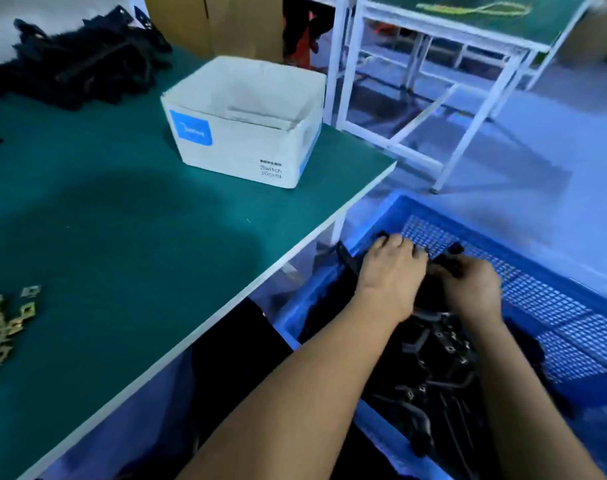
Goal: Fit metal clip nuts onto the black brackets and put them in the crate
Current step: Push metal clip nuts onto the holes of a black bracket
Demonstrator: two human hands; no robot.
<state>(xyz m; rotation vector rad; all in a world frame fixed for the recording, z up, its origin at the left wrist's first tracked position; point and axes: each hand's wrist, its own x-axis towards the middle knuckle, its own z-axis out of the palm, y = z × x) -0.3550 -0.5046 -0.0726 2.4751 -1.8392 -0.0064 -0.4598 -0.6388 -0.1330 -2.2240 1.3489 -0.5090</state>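
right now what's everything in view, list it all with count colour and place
crate: one, blue mesh, on the floor right of the table
brackets in crate: a pile, black, near end of the crate
bracket pile: many, black, far left of the table
clip nuts: a heap, brassy metal, left table edge
cardboard box: one, white with blue label, open, on the table
table: one, green top
rack: one, white frame, behind
left hand: grips brackets over the crate
right hand: grips brackets

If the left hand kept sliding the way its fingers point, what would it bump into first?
Probably the blue crate: its mesh floor, then its far wall. The left hand points up and away over the black bracket it holds with the right hand. Depth is unclear.
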